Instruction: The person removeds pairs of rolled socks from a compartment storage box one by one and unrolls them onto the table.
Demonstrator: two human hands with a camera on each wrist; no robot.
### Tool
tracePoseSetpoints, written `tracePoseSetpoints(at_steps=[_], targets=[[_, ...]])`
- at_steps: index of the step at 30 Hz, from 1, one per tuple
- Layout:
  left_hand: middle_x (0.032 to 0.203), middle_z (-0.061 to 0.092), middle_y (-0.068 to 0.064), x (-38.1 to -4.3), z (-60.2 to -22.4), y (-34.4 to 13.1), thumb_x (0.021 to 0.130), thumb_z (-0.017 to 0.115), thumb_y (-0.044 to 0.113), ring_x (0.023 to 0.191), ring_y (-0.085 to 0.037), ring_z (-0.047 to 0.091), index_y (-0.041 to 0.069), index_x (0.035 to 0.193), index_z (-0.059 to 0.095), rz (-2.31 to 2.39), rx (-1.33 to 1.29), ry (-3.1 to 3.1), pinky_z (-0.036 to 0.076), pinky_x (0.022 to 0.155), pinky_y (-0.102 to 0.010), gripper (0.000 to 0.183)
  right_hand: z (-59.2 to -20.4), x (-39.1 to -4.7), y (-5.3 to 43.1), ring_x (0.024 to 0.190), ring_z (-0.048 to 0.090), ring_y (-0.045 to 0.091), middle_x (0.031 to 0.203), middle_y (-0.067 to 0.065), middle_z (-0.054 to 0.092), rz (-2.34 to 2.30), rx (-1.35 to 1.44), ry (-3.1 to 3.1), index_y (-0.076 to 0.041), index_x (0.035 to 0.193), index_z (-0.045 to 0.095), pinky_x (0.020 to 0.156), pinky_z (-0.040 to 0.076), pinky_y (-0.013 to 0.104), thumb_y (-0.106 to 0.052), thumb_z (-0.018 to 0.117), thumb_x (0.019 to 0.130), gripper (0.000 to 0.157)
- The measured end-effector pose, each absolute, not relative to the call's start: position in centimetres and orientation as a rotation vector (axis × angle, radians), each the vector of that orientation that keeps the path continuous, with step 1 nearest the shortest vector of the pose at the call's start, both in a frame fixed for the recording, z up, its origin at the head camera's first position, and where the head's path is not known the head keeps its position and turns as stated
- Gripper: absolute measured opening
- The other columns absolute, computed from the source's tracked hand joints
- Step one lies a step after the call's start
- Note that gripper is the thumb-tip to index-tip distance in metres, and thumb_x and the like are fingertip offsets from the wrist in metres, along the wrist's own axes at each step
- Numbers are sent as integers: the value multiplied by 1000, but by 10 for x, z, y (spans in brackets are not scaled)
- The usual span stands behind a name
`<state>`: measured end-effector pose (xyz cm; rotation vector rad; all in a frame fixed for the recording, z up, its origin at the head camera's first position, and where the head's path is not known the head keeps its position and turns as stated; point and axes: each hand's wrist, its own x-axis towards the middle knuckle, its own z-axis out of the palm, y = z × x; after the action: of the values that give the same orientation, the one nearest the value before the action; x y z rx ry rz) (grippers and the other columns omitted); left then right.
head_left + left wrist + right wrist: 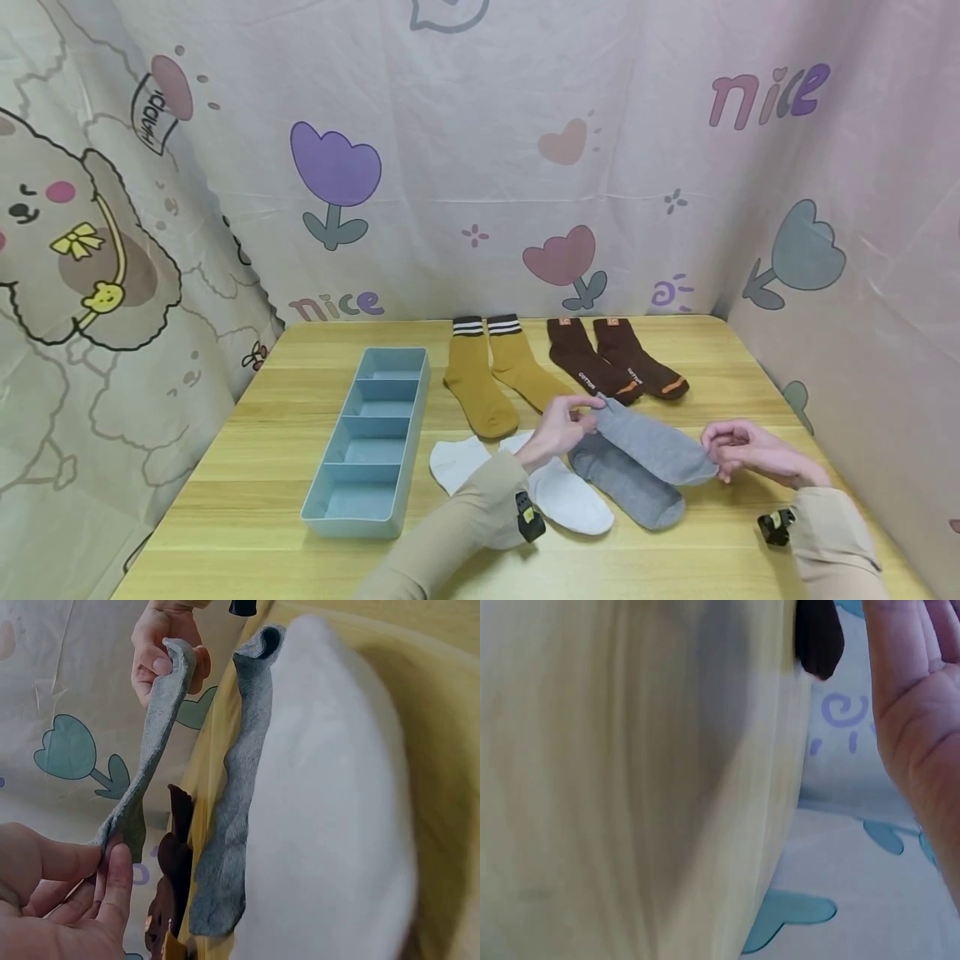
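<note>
A grey sock [654, 440] is stretched between both hands above the table. My left hand [558, 432] pinches one end, and my right hand [757, 454] pinches the other. The left wrist view shows the raised grey sock [154, 735] edge-on, with fingers and thumb closed on each end. Under it lies a second grey sock [630, 487], flat on the table. Two white socks lie to the left, one [570, 497] beside the lower grey sock and the other [459, 462] partly hidden by my left forearm. Only the palm side of my right hand [922, 712] shows in the right wrist view.
A blue-grey organizer box [411, 450] with several compartments stands on the left of the wooden table [247, 467]. Two mustard socks [476, 379] with striped cuffs and two dark brown socks [581, 358] lie at the back. Printed cloth [465, 167] hangs around the table.
</note>
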<state>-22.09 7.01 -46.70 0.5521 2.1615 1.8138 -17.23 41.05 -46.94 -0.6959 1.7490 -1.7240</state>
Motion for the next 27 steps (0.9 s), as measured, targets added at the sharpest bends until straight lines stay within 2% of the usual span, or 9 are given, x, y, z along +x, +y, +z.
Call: tracePoseSetpoints(at_steps=[4, 8, 12, 14, 17, 20, 21, 24, 27], targets=[[100, 76, -19, -222, -467, 80, 91, 61, -7, 84, -25, 77, 4, 117, 73, 1762, 551, 2195, 45, 56, -15, 30, -472, -168, 418, 79, 68, 6, 93, -7, 68, -1739, -680, 1796, -2, 109, 58, 71, 61, 32, 12, 37, 97, 28], [108, 75, -17, -223, -470, 89, 92, 60, -5, 85, -17, 73, 2, 120, 71, 1705, 578, 2181, 41, 56, -16, 31, -475, -163, 426, 77, 68, 5, 89, -9, 66, -1721, -642, 1886, 0, 106, 57, 69, 61, 29, 9, 38, 99, 22], [124, 70, -18, -222, -472, 96, 93, 59, 0, 101, -21, 72, -2, 126, 67, 1613, 609, 2179, 53, 74, -18, 34, -479, -161, 430, 74, 67, 7, 87, -10, 64, -1670, -574, 1995, 2, 103, 56, 66, 60, 29, 6, 41, 100, 16], [127, 69, -17, -222, -473, 97, 93, 58, 4, 108, -19, 70, -4, 127, 65, 1543, 624, 2207, 53, 80, -17, 36, -481, -161, 431, 72, 66, 7, 85, -9, 63, -1639, -530, 2048, 1, 101, 56, 64, 60, 29, 4, 43, 100, 14], [92, 71, -9, -221, -473, 96, 94, 55, 4, 81, -8, 64, -8, 103, 67, 1430, 677, 2243, 45, 67, -13, 18, -482, -163, 432, 69, 64, 7, 81, -9, 63, -1594, -486, 2128, 0, 100, 57, 61, 58, 28, 3, 45, 99, 13], [66, 46, 3, -220, -471, 92, 94, 52, 3, 61, -3, 41, -1, 81, 55, 1362, 721, 2259, 31, 57, -14, 15, -482, -164, 433, 66, 61, 6, 77, -10, 60, -1542, -399, 2209, 1, 99, 57, 59, 56, 27, 1, 47, 98, 10], [64, 40, 5, -219, -471, 90, 94, 52, 2, 59, -5, 36, 1, 78, 51, 1371, 728, 2252, 29, 56, -15, 16, -481, -164, 432, 65, 60, 5, 78, -10, 60, -1525, -383, 2240, 3, 100, 56, 58, 55, 26, 1, 47, 98, 10], [66, 43, 3, -218, -467, 83, 93, 52, 3, 60, -3, 37, -1, 80, 55, 1380, 744, 2251, 30, 58, -15, 14, -479, -163, 430, 60, 55, 5, 78, -9, 58, -1471, -299, 2366, 9, 104, 55, 54, 52, 26, -2, 52, 97, 14], [81, 63, -7, -218, -459, 75, 95, 53, 5, 71, -2, 47, -7, 97, 66, 1415, 730, 2233, 37, 66, -14, 18, -476, -163, 423, 56, 51, 4, 77, -9, 56, -1423, -246, 2554, 13, 111, 55, 49, 47, 27, -5, 58, 97, 22]])
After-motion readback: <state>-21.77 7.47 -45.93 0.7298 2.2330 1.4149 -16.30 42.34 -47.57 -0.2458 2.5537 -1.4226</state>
